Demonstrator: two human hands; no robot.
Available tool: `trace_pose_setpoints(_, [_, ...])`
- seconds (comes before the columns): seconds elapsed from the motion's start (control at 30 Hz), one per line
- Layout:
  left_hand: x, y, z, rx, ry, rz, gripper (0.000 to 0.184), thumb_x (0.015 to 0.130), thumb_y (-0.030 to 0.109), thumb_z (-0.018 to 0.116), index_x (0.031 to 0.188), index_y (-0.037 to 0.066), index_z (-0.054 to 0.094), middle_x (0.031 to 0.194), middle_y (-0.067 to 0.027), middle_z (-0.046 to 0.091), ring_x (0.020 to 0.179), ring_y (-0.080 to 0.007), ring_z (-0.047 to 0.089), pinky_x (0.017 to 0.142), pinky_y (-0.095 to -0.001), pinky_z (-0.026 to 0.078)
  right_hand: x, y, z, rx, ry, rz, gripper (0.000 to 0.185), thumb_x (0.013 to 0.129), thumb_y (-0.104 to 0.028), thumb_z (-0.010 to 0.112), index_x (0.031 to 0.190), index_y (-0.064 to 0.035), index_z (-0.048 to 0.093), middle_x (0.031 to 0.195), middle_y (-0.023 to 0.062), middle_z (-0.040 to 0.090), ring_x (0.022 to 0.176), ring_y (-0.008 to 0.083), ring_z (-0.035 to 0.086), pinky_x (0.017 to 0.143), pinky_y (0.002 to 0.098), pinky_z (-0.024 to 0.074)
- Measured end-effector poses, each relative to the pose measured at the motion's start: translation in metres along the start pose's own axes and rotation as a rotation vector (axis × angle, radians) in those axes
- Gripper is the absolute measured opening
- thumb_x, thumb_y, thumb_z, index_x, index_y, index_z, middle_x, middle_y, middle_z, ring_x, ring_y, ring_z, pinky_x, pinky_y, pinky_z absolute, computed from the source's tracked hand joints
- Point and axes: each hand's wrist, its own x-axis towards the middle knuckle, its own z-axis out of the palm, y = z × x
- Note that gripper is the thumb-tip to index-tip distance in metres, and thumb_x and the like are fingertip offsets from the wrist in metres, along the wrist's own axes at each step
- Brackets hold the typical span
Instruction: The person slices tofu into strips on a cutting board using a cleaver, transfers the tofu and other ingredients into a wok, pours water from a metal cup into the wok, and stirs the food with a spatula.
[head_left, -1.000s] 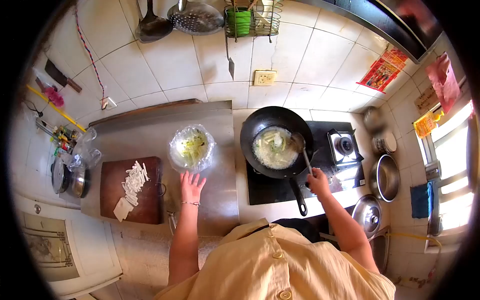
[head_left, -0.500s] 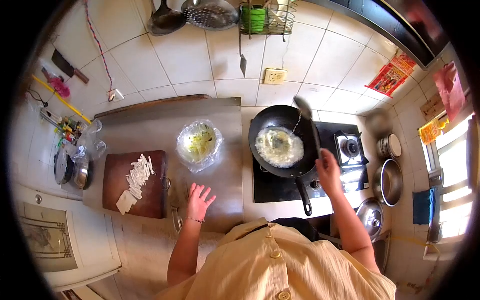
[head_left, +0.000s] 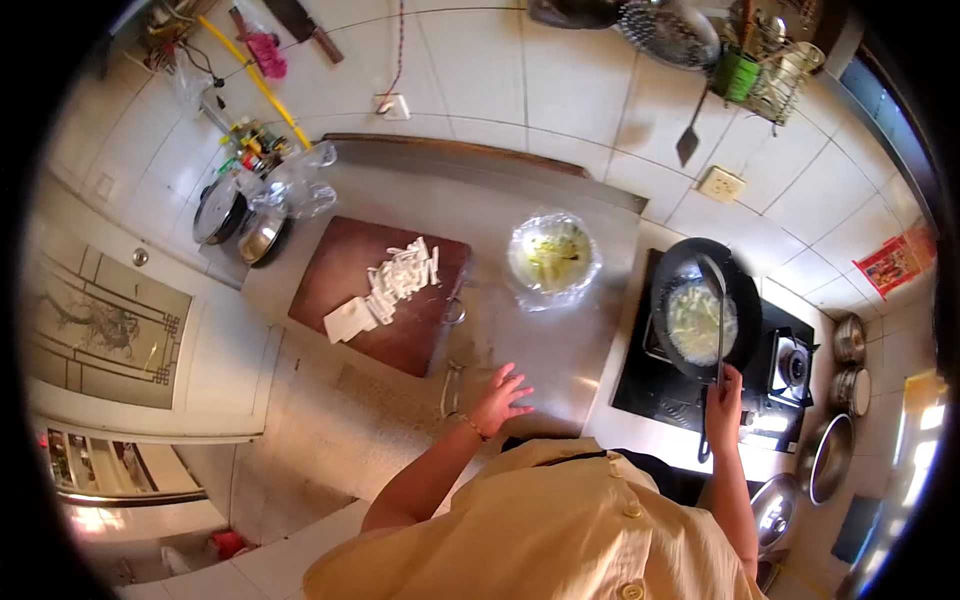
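My right hand (head_left: 724,398) is wrapped round the long handle of a ladle (head_left: 712,272), whose head is over the inside of the black wok (head_left: 745,300). Pale, frothy liquid (head_left: 698,318) covers the wok's bottom. Above the front edge of the steel counter, my left hand (head_left: 497,402) has its fingers spread and holds nothing. Beyond it stands a bowl wrapped in clear plastic (head_left: 585,282), with yellow-green shreds inside. To the left, white strips (head_left: 400,278) and a flat white slab (head_left: 350,320) lie on a brown cutting board (head_left: 330,262).
The wok sits on the left side of a black gas stove (head_left: 640,378); a second burner (head_left: 792,366) is at its right. Metal bowls (head_left: 826,458) and a pot lid (head_left: 774,512) stand further right. A spatula (head_left: 688,145) hangs on the tiled wall.
The view has swung left, so everything appears further right. My right hand has brought the ladle from the wok's far right rim to over its inside. My left hand stays spread.
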Motion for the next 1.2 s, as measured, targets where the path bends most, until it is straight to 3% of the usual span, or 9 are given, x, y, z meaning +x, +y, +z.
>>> trace_pose_setpoints(0.07, [-0.008, 0.004, -0.01, 0.036, 0.001, 0.008, 0.055, 0.096, 0.025, 0.048, 0.143, 0.019, 0.021, 0.139, -0.0127, 0.034, 0.121, -0.0318, 0.045, 0.088, -0.051, 0.049, 0.013, -0.041, 0.03, 0.008, -0.087, 0.015, 0.036, 0.09, -0.003, 0.052, 0.125, -0.0067, 0.043, 0.075, 0.0066, 0.05, 0.064, 0.0141, 0.046, 0.059, 0.0276, 0.0404])
trace_pose_setpoints(0.17, [-0.019, 0.004, -0.025, 0.066, -0.008, -0.003, 0.055, 0.097, 0.026, 0.048, 0.144, 0.02, 0.019, 0.141, -0.0128, 0.032, 0.121, -0.0311, 0.045, 0.088, -0.0499, 0.049, 0.032, -0.081, 0.079, 0.084, -0.236, 0.001, 0.038, 0.088, -0.006, 0.055, 0.124, -0.0046, 0.046, 0.105, 0.0225, 0.06, 0.098, 0.0283, 0.06, 0.083, 0.0349, 0.0461])
trace_pose_setpoints(0.3, [-0.045, 0.003, -0.055, 0.045, -0.011, 0.029, 0.058, 0.097, 0.026, 0.048, 0.145, 0.02, 0.015, 0.141, -0.013, 0.031, 0.122, -0.0308, 0.045, 0.09, -0.0493, 0.049, 0.05, -0.084, 0.145, -0.029, -0.223, -0.244, 0.033, 0.08, -0.006, 0.056, 0.112, -0.0045, 0.05, 0.1, 0.0254, 0.058, 0.095, 0.0427, 0.056, 0.082, 0.0469, 0.0448])
trace_pose_setpoints(0.5, [-0.085, -0.018, -0.084, 0.009, 0.119, 0.111, 0.062, 0.094, 0.031, 0.053, 0.145, 0.018, 0.019, 0.136, -0.0096, 0.036, 0.115, -0.0248, 0.05, 0.084, -0.0439, 0.052, 0.068, -0.064, 0.197, -0.171, -0.214, -0.218, 0.037, 0.08, -0.012, 0.062, 0.115, -0.0062, 0.049, 0.091, 0.0224, 0.061, 0.085, 0.0412, 0.06, 0.075, 0.0459, 0.0474])
trace_pose_setpoints(0.63, [-0.123, -0.013, -0.097, -0.001, 0.181, 0.115, 0.063, 0.094, 0.031, 0.054, 0.145, 0.018, 0.02, 0.135, -0.0089, 0.038, 0.114, -0.023, 0.051, 0.083, -0.0413, 0.051, 0.072, -0.032, 0.217, 0.02, -0.24, -0.068, 0.038, 0.083, -0.016, 0.064, 0.117, -0.0029, 0.052, 0.08, 0.0157, 0.064, 0.071, 0.0214, 0.063, 0.064, 0.034, 0.0487])
trace_pose_setpoints(0.8, [-0.109, 0.018, -0.152, 0.619, 0.144, 0.52, 0.063, 0.091, 0.03, 0.059, 0.143, 0.013, 0.028, 0.133, -0.0108, 0.043, 0.115, -0.0226, 0.051, 0.087, -0.0393, 0.048, 0.046, -0.037, 0.2, 0.314, -0.248, 0.224, 0.049, 0.086, -0.028, 0.064, 0.123, 0.0001, 0.049, 0.086, 0.013, 0.065, 0.072, 0.021, 0.063, 0.063, 0.0345, 0.0505])
trace_pose_setpoints(0.93, [-0.071, 0.081, -0.181, 1.072, 0.425, 0.745, 0.057, 0.087, 0.027, 0.064, 0.136, 0.009, 0.041, 0.134, -0.0144, 0.043, 0.116, -0.0282, 0.05, 0.094, -0.0439, 0.043, 0.017, -0.049, 0.2, -0.061, 0.224, -0.356, 0.039, 0.084, -0.012, 0.063, 0.119, 0.0006, 0.051, 0.096, 0.0151, 0.06, 0.086, 0.0263, 0.059, 0.071, 0.0343, 0.0489])
trace_pose_setpoints(1.03, [-0.05, 0.128, -0.199, 1.698, 0.604, 0.901, 0.055, 0.084, 0.025, 0.064, 0.132, 0.008, 0.046, 0.135, -0.0154, 0.042, 0.124, -0.0329, 0.042, 0.102, -0.0508, 0.034, -0.039, -0.109, 0.215, 0.143, -0.134, -0.221, 0.041, 0.079, -0.001, 0.062, 0.118, -0.0012, 0.05, 0.094, 0.015, 0.055, 0.089, 0.0306, 0.055, 0.076, 0.0379, 0.0467])
trace_pose_setpoints(1.2, [-0.01, 0.176, -0.228, 1.975, 0.718, 0.743, 0.061, 0.081, 0.031, 0.067, 0.134, 0.01, 0.044, 0.142, -0.0134, 0.036, 0.136, -0.0331, 0.025, 0.108, -0.0558, 0.022, -0.104, -0.143, 0.339, -0.193, -0.506, -0.3, 0.072, 0.079, -0.036, 0.068, 0.136, -0.0051, 0.037, 0.101, 0.0271, 0.056, 0.091, 0.0432, 0.058, 0.079, 0.0473, 0.049])
